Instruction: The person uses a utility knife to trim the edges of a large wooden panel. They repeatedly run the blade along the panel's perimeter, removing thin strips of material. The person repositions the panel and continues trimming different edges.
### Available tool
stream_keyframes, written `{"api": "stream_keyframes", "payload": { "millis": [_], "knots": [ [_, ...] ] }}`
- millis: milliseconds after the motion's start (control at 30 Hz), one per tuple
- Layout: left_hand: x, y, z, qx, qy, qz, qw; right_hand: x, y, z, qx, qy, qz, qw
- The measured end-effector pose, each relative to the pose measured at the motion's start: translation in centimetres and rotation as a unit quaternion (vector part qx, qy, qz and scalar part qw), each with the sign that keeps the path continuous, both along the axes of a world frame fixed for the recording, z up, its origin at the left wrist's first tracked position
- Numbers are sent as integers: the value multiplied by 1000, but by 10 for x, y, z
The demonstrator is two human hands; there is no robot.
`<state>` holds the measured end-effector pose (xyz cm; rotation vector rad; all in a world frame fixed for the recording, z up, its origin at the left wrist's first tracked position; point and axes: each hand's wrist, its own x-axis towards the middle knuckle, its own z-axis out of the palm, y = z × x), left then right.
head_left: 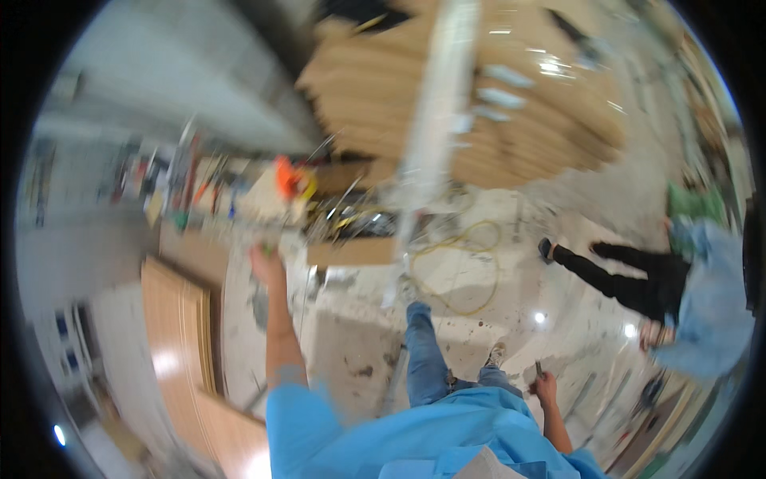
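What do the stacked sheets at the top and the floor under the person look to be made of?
The stacked sheets look like plywood or veneer board: tan, with layered edges and glossy faces catching light. The floor looks like polished pale stone or tile, reflecting lamps, though blur leaves both uncertain.

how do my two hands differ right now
The left hand is stretched far out ahead on a straight arm; the right hand hangs low by the hip. The left hand seems to close on something green, too blurred to name; the right hand holds a small dark object. Both are bare, coming from blue sleeves.
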<state>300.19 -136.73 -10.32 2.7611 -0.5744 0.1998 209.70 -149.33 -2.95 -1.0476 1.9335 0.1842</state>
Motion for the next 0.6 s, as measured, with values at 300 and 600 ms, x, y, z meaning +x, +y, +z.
{"api": "stream_keyframes", "payload": {
  "millis": [300, 600],
  "knots": [
    [-393, -44, 40, -16, 232, -284, 930, 33, -25, 24, -210, -221, -6, 952],
    [-854, -230, 226, -15, 308, -719, 623, -258, -76, 22, -380, -197, -311, 848]
  ]
}}
